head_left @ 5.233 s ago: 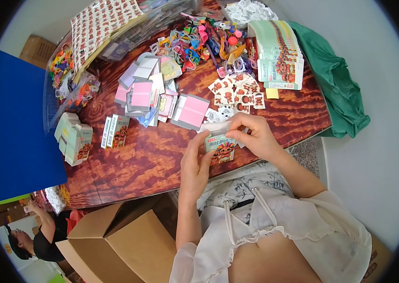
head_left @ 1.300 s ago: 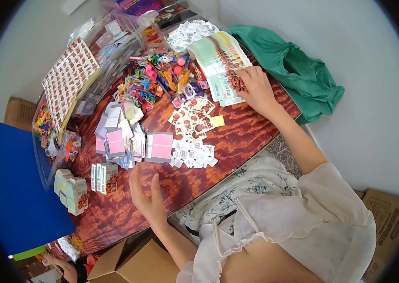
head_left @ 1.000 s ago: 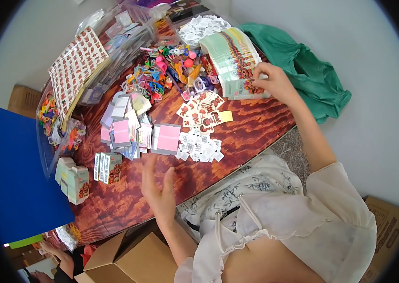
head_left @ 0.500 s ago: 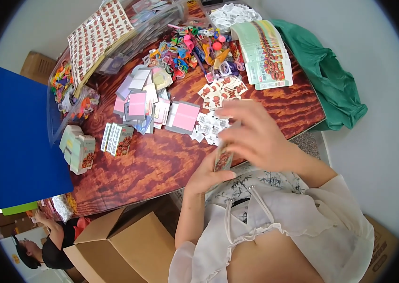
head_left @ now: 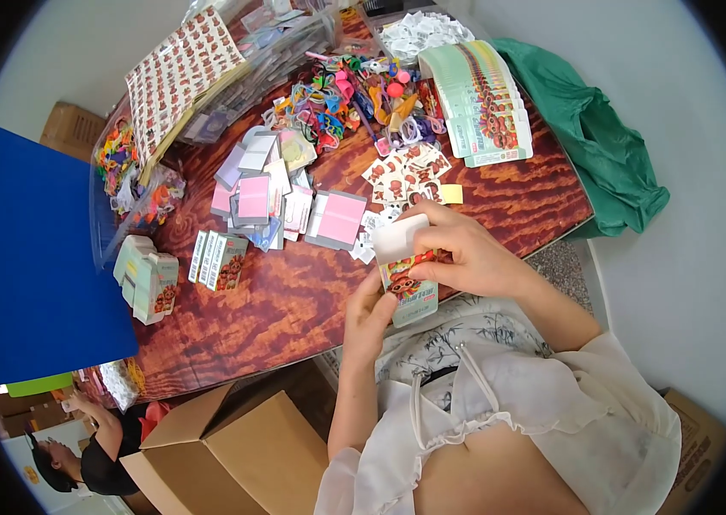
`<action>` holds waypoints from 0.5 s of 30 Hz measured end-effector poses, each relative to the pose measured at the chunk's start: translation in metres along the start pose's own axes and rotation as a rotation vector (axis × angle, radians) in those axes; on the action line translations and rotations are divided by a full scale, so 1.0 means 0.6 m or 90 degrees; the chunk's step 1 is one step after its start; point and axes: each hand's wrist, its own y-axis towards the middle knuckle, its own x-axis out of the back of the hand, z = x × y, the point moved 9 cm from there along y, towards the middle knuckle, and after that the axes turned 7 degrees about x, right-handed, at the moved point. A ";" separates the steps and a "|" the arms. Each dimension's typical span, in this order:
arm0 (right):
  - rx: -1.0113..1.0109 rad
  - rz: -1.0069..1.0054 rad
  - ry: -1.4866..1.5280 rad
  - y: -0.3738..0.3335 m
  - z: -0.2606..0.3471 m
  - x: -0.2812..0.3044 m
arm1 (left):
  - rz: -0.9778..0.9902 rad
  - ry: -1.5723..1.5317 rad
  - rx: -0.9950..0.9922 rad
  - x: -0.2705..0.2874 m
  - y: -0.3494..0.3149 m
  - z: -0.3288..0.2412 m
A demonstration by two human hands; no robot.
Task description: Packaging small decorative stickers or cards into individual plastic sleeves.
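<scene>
A: Status on the hold?
B: From my feed: the left hand (head_left: 366, 316) has a small green box (head_left: 416, 302) by its lower left side, thumb on the printed face, fingers curled behind. The right hand (head_left: 470, 253) pinches its upper right edge, grip narrow.
A: Box closed?
B: Negative. White flap (head_left: 399, 239) up at the far end, just left of the right fingertips. Contents: can't tell, I can't see inside.
A: Where's it held?
B: Tilted, between the two hands, by the near edge of the surface (head_left: 234, 335). Can't tell if it touches.
A: What's around it?
B: I've got white packets (head_left: 363, 246) just beyond the left hand, partly hidden. Farther out and left, a pile of pink and grey cards (head_left: 253, 199). Beyond the right hand, stickers (head_left: 406, 172), with a yellow slip (head_left: 451, 194) beside them. Past those, overlapping green boxes (head_left: 479, 103). Well left of the left hand, three similar boxes (head_left: 219, 260) side by side. Nearer the body, left of the left forearm: an open cardboard box (head_left: 264, 433).
</scene>
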 end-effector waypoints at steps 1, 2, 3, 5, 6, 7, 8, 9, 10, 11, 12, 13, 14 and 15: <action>-0.042 -0.016 0.008 -0.002 -0.009 0.005 | 0.010 0.039 0.027 0.004 0.002 -0.002; -0.042 -0.018 0.009 -0.004 -0.009 0.005 | 0.010 0.041 0.028 0.006 0.002 -0.002; -0.031 -0.010 0.004 -0.005 -0.007 0.003 | 0.001 0.113 0.002 0.009 0.003 -0.006; -0.021 -0.003 0.001 -0.007 -0.006 -0.003 | -0.008 0.187 -0.023 0.007 0.001 -0.012; -0.059 -0.072 0.138 -0.010 -0.019 -0.001 | -0.031 0.175 -0.049 0.006 -0.002 -0.021; -0.096 -0.141 0.275 -0.015 -0.034 0.000 | -0.054 0.163 -0.075 0.004 -0.007 -0.030; -0.096 -0.142 0.277 -0.019 -0.045 -0.001 | -0.055 0.164 -0.073 -0.005 -0.006 -0.031; -0.100 -0.152 0.332 -0.025 -0.057 -0.001 | -0.077 0.141 -0.128 -0.012 -0.010 -0.046; -0.104 -0.161 0.387 -0.029 -0.065 -0.001 | -0.098 0.117 -0.182 -0.016 -0.016 -0.060; -0.104 -0.181 0.452 -0.030 -0.066 -0.002 | -0.098 0.117 -0.182 -0.024 -0.019 -0.062; -0.104 -0.182 0.453 -0.032 -0.069 -0.002 | -0.094 0.140 -0.179 -0.032 -0.023 -0.063; -0.117 -0.200 0.461 -0.036 -0.076 0.001 | -0.089 0.163 -0.175 -0.038 -0.024 -0.063; -0.127 -0.214 0.471 -0.037 -0.080 0.002 | -0.093 0.165 -0.177 -0.040 -0.026 -0.066; -0.106 -0.225 0.472 -0.038 -0.072 0.004 | -0.091 0.201 -0.170 -0.043 -0.026 -0.067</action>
